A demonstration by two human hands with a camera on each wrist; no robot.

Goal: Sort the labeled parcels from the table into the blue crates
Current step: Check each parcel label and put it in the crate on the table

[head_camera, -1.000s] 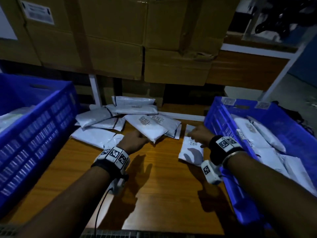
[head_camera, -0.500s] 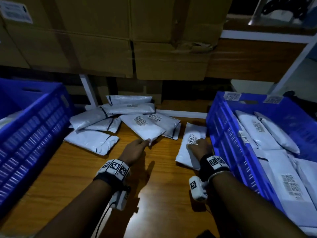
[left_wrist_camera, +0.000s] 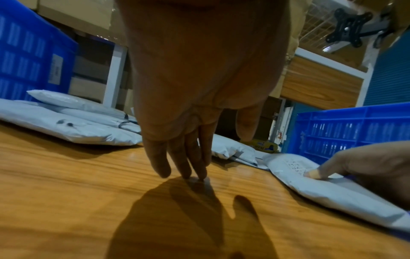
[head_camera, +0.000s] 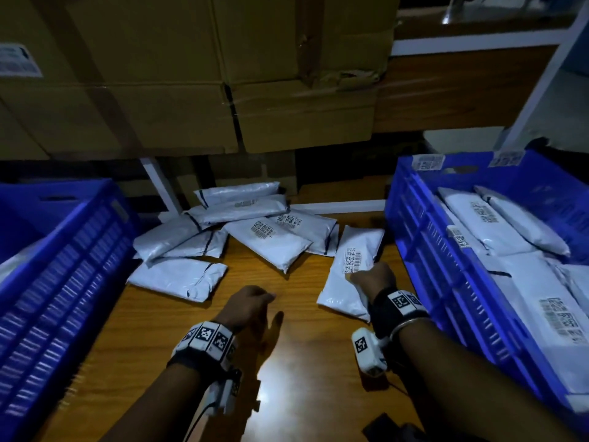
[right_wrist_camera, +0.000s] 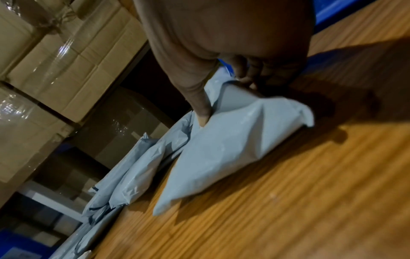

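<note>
parcel (head_camera: 352,272): white, barcode label up

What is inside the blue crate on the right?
The right crate holds several white parcels, some with barcode labels up. Whatever lies under them is covered.

Wooden table (head_camera: 178,330) carries white parcels (head_camera: 267,240) (heaped); blue crates (head_camera: 424,250) flank.

Left hand (head_camera: 251,306) relaxed, right hand (head_camera: 373,277) pinching.
</note>
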